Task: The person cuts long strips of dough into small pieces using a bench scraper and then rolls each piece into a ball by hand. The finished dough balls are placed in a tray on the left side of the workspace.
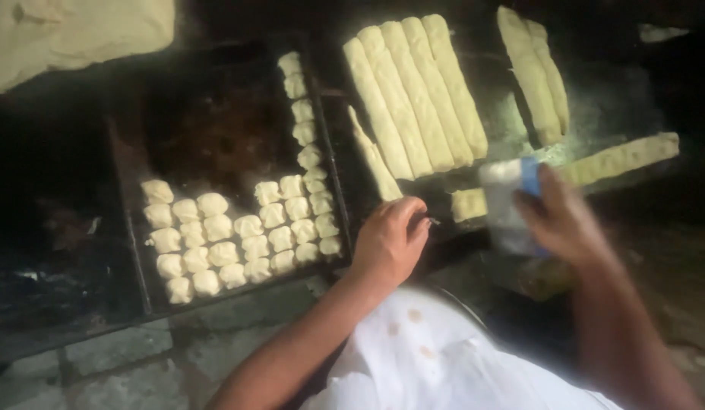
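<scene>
Right grip [561, 216] closed on scraper [512, 201], blade beside dough log [595, 163]; log ran left-right. Left grip [390, 239] curled, empty, I judged.

My right hand [565, 220] is smeared by motion, so I cannot tell how my fingers sit on the scraper [508, 201] with its blue handle, and its blade is a pale blur. It covers part of the dough log [622, 158] lying at the tabletop's near edge. My left hand [390, 239] hides the near end of the thin dough strip [371, 156]. The big dough sheet [71, 34] is cut off at the top left corner. The far half of the baking tray [136, 250] is too dark to read.
</scene>
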